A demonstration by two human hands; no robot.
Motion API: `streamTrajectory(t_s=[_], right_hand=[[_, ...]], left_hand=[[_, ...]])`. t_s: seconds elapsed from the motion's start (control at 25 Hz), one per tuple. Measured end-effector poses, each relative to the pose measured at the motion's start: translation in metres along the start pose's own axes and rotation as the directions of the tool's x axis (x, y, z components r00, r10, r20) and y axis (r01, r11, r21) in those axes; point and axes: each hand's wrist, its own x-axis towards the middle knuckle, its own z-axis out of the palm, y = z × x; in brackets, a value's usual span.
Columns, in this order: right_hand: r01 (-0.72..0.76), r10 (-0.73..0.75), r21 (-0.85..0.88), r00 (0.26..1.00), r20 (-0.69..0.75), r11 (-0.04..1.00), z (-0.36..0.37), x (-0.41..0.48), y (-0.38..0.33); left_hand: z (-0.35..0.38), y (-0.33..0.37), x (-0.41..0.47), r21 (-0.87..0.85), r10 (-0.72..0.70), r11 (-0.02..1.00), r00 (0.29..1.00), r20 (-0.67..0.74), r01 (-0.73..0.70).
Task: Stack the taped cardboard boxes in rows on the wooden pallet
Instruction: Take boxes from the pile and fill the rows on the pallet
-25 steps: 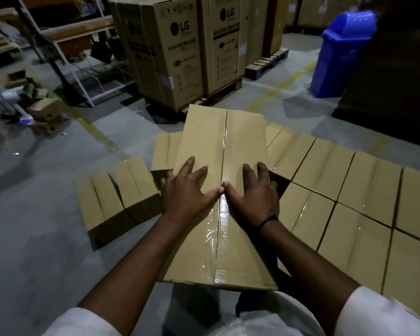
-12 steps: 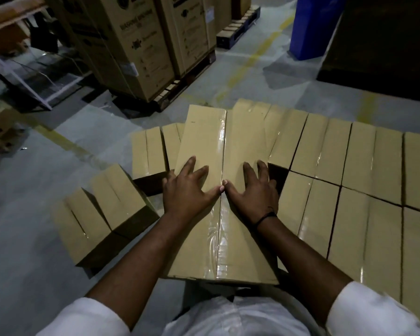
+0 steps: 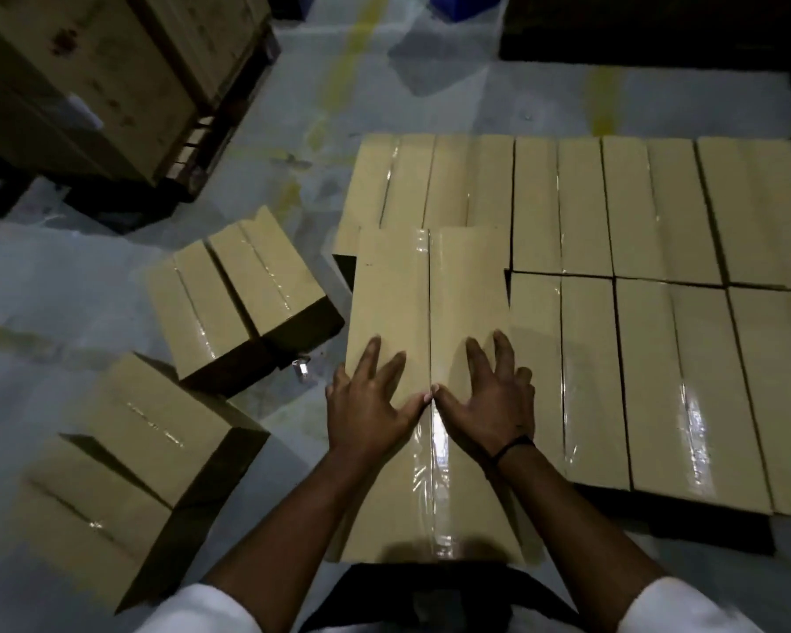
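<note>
DESK: What sat nearest the lens?

PHOTOGRAPHER: White sleeves (image 3: 202, 609) at the bottom edge, with bare forearms reaching up the frame. Just below centre, the left hand (image 3: 368, 408) and right hand (image 3: 489, 404) lay flat on a taped box (image 3: 393, 290). The fingers were spread and straight, gripping nothing, and the thumb tips met on the shiny tape seam. A dark wristband (image 3: 514, 445) circled the right wrist.

DESK: And where was that box?

PHOTOGRAPHER: Centre frame, its long side running away from the worker and its near end at bottom centre, close to the body. It lay just beside the stacked boxes (image 3: 658, 358), which filled the right half in two rows, seams all running the same way. Its far end overlapped the far row in the picture. Whether it rested down or was held up, I could not tell. A dark base (image 3: 704, 527) showed under the near row at lower right, too dim to tell its material.

DESK: The left side?

PHOTOGRAPHER: A near pair of loose boxes (image 3: 124, 472) stood on the grey floor (image 3: 65, 276) at lower left, and a second pair (image 3: 243, 294) at middle left. Both were askew and apart from the rows. Farther off, upper left, large cartons (image 3: 110, 75) stood on a slatted pallet (image 3: 202, 143). A yellow line (image 3: 352, 57) crossed the floor at top centre.
</note>
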Motion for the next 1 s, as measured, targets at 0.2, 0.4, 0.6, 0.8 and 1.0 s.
streamTrajectory(t_s=[0.2, 0.4, 0.6, 0.8, 1.0], right_hand=[[-0.077, 0.078, -0.019, 0.992, 0.098, 0.997, 0.087, 0.029, 0.033], [-0.130, 0.132, -0.026, 0.985, 0.114, 0.991, 0.171, 0.074, 0.077], [-0.121, 0.126, -0.039, 0.980, 0.152, 0.992, 0.218, 0.105, 0.116], [-0.027, 0.039, -0.088, 0.989, 0.142, 0.996, 0.221, 0.132, 0.156], [0.040, 0.051, -0.256, 0.940, 0.337, 0.966, 0.238, 0.117, 0.178]], left_hand=[[0.087, -0.060, 0.041, -0.019, 0.109, 0.994, 0.989, 0.098, -0.107], [0.181, -0.105, 0.088, 0.005, 0.212, 0.976, 0.956, 0.203, -0.217], [0.242, -0.118, 0.130, -0.067, 0.317, 0.948, 0.921, 0.228, -0.310], [0.276, -0.117, 0.155, -0.243, 0.344, 0.930, 0.888, 0.307, -0.276], [0.285, -0.097, 0.157, -0.245, 0.187, 0.965, 0.908, 0.375, -0.098]])
